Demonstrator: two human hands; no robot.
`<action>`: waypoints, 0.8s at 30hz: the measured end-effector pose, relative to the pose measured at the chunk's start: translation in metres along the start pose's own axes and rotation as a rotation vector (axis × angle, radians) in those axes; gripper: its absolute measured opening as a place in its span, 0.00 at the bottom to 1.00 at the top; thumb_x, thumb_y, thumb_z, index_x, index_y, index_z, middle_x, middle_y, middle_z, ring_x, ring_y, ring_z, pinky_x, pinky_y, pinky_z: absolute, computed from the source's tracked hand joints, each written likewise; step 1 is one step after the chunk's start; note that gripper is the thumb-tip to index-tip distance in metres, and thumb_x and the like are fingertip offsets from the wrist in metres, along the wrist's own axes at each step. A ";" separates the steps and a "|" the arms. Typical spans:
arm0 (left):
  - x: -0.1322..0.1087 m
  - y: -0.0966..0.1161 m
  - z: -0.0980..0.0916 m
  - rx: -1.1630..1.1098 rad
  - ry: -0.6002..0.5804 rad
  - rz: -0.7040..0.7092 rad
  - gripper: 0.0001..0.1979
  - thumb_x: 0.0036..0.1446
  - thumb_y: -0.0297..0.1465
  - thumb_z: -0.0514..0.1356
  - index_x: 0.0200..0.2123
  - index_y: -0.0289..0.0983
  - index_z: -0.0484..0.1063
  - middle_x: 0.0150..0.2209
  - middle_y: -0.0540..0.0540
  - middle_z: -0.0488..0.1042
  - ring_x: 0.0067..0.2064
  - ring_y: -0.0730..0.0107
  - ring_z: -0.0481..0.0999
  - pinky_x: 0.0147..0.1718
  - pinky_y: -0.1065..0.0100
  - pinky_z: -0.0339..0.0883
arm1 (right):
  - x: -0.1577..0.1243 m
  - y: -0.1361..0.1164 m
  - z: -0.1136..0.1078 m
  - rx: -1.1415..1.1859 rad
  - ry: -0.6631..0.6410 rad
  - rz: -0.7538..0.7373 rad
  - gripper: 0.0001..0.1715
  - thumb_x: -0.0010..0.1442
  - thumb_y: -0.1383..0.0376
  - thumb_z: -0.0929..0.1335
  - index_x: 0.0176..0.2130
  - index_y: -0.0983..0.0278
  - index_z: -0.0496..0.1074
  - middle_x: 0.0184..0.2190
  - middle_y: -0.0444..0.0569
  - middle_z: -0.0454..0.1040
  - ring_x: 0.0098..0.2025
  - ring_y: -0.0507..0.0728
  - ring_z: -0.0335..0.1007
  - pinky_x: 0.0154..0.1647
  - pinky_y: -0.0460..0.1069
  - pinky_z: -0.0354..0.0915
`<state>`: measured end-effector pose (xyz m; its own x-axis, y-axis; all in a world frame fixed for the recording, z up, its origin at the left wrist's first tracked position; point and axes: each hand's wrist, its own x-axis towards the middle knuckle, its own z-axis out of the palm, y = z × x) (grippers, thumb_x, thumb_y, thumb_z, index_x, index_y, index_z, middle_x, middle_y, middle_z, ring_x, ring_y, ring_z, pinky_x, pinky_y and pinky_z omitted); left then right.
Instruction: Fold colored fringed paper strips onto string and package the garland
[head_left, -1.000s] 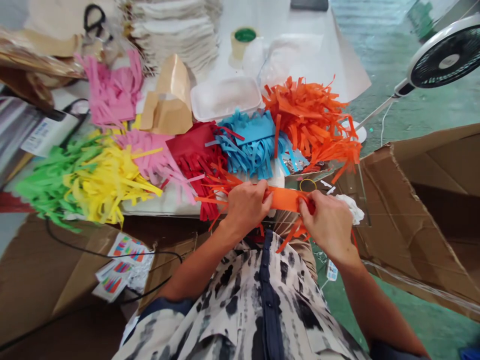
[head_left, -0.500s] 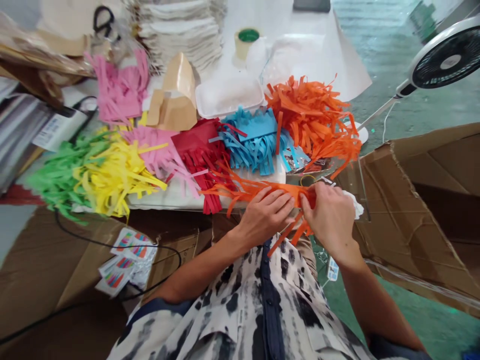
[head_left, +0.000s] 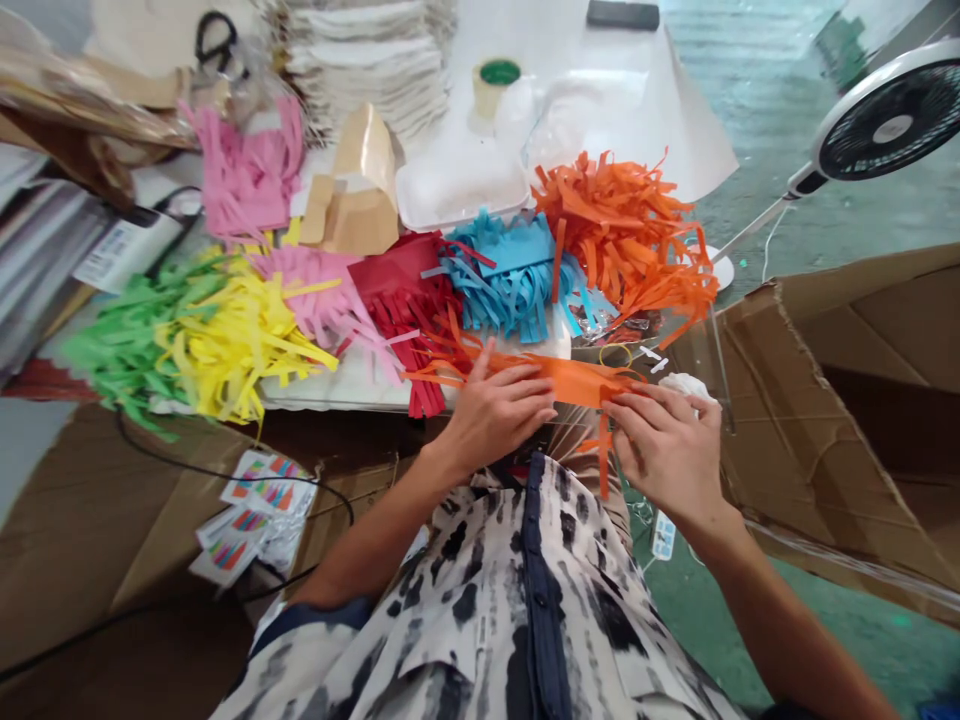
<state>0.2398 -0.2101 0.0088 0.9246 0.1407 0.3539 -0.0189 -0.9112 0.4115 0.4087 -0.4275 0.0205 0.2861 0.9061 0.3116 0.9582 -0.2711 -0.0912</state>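
Observation:
An orange fringed paper strip (head_left: pixel 581 382) lies across the table's front edge, some strands hanging below it. My left hand (head_left: pixel 499 408) rests on its left part, fingers spread and thumb apart. My right hand (head_left: pixel 667 435) lies over its right end, fingers stretched out and bent a little at the tips. Behind the strip is a row of tassel bundles: green (head_left: pixel 135 340), yellow (head_left: pixel 232 335), pink (head_left: pixel 322 290), red (head_left: pixel 405 290), blue (head_left: pixel 506 270) and a big orange pile (head_left: pixel 622 235).
At the back are a tape roll (head_left: pixel 495 85), a white tray (head_left: pixel 461 190), brown paper (head_left: pixel 360 190), black-handled scissors (head_left: pixel 216 40) and stacked white cloth (head_left: pixel 367 60). A fan (head_left: pixel 892 125) stands right. Cardboard boxes (head_left: pixel 817 440) flank the table; a cable hangs at left.
Both hands have moved apart slightly. My left hand has shifted left and its thumb has spread; my right hand's fingers have straightened from a pinch, showing more of the strip's flat band.

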 end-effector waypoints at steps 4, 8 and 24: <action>-0.005 -0.020 -0.029 0.119 0.100 -0.104 0.10 0.70 0.36 0.63 0.35 0.46 0.83 0.40 0.54 0.87 0.54 0.60 0.82 0.76 0.29 0.36 | 0.004 0.000 -0.003 0.017 -0.030 0.028 0.11 0.67 0.62 0.68 0.46 0.58 0.81 0.49 0.48 0.86 0.60 0.67 0.73 0.58 0.63 0.51; 0.004 -0.010 -0.034 0.342 0.286 -0.146 0.12 0.67 0.37 0.65 0.29 0.42 0.78 0.37 0.51 0.84 0.51 0.57 0.79 0.73 0.31 0.50 | 0.011 -0.002 -0.006 0.013 -0.047 0.021 0.09 0.67 0.63 0.68 0.43 0.59 0.80 0.46 0.47 0.86 0.60 0.67 0.73 0.57 0.63 0.51; 0.015 0.020 0.014 -0.056 -0.054 0.051 0.13 0.72 0.34 0.60 0.55 0.37 0.77 0.54 0.41 0.81 0.56 0.58 0.78 0.57 0.54 0.76 | 0.017 -0.018 -0.001 0.002 -0.062 -0.030 0.15 0.70 0.58 0.67 0.50 0.62 0.78 0.54 0.54 0.82 0.59 0.68 0.71 0.57 0.64 0.54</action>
<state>0.2589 -0.2319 0.0105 0.9410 0.0723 0.3305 -0.0863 -0.8933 0.4412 0.3959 -0.4079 0.0284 0.2563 0.9323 0.2551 0.9664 -0.2426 -0.0845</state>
